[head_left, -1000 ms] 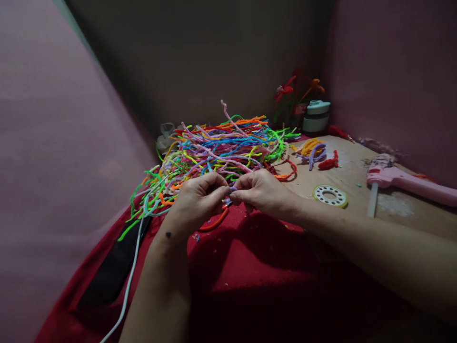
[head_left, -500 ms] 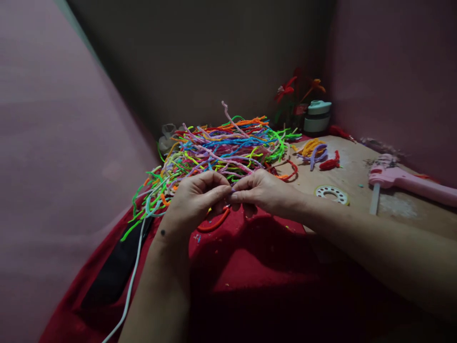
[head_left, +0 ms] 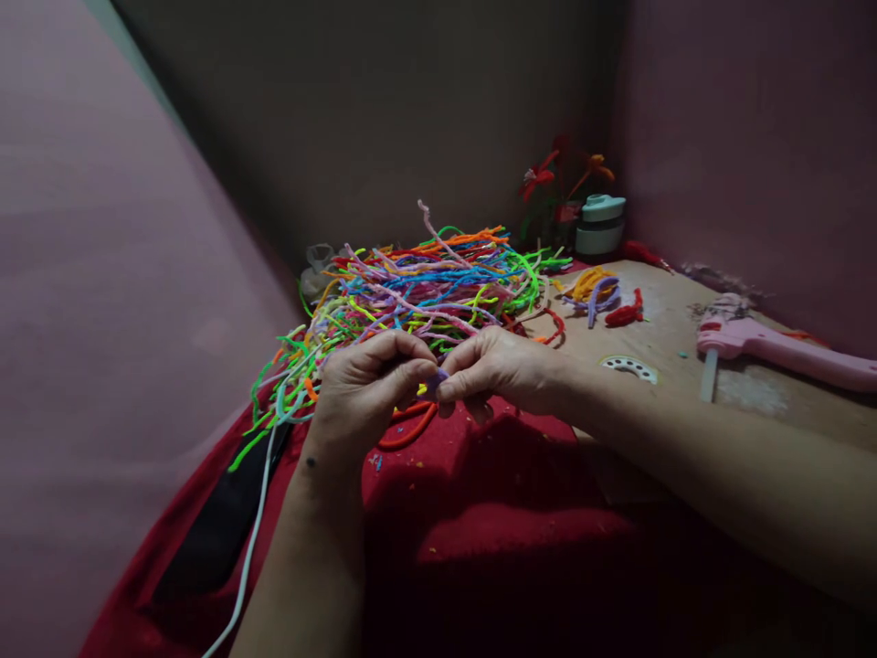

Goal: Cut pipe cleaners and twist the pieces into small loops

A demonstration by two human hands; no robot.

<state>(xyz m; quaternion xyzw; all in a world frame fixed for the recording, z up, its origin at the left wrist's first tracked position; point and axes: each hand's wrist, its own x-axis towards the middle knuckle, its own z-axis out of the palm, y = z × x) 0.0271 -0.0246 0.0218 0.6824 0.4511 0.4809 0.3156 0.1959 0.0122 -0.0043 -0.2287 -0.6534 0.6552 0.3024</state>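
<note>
Covering the wooden table [head_left: 678,315], red cloth [head_left: 493,512] (pink walls around).

A pink glue gun [head_left: 774,344] lies beside a perforated disc [head_left: 628,367].

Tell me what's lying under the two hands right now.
Under the left hand and right hand, which pinch a small purple piece, lie an orange pipe cleaner and red cloth. The hands cover whatever lies directly beneath them.

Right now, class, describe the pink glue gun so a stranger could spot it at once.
Start at the big tangled pile of pipe cleaners in the middle, then look far right along the bare tabletop. There lies the glue gun, on its side: the only smooth, solid pink plastic tool, not fuzzy wire.
</note>
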